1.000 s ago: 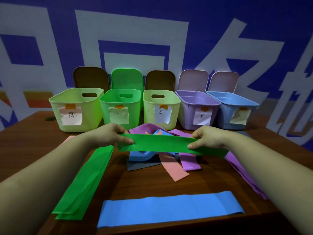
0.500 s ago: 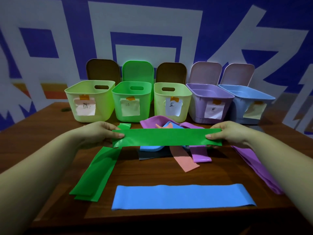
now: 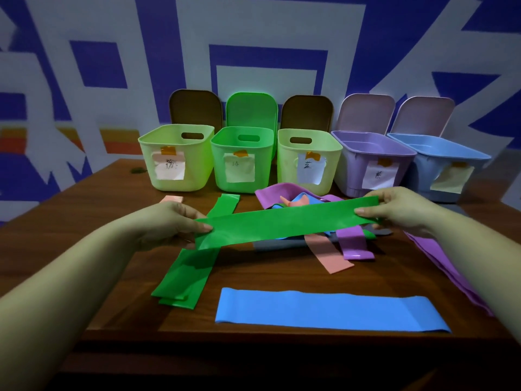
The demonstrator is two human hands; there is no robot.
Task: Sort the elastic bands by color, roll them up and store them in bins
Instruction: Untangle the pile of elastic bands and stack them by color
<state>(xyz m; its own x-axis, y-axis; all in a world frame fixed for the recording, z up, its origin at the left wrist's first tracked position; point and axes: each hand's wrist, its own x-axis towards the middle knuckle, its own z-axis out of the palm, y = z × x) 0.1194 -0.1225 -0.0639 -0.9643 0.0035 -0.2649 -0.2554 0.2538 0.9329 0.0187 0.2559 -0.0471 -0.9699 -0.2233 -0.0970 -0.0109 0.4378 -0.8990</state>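
Observation:
A green elastic band [image 3: 284, 222] is stretched flat in the air above the table. My left hand [image 3: 169, 221] pinches its left end and my right hand [image 3: 394, 207] pinches its right end. Under it lies a mixed pile of bands [image 3: 346, 244]: purple, pink, blue and grey. Green bands [image 3: 183, 275] lie stacked on the table at the left. One blue band [image 3: 327, 310] lies flat near the front edge. Purple bands [image 3: 448, 275] run under my right forearm.
Five open labelled bins stand in a row at the back: yellow-green [image 3: 174, 136], green [image 3: 242, 142], yellow-green [image 3: 310, 148], purple [image 3: 372, 148], blue [image 3: 439, 150]. Their lids lean against the wall. A pink band end [image 3: 172, 198] shows behind my left hand. The wooden table [image 3: 98, 210] ends near me.
Both hands have drawn the green band out longer and flatter. Its right end now sits higher than the left. The view has shifted so the bins appear further right.

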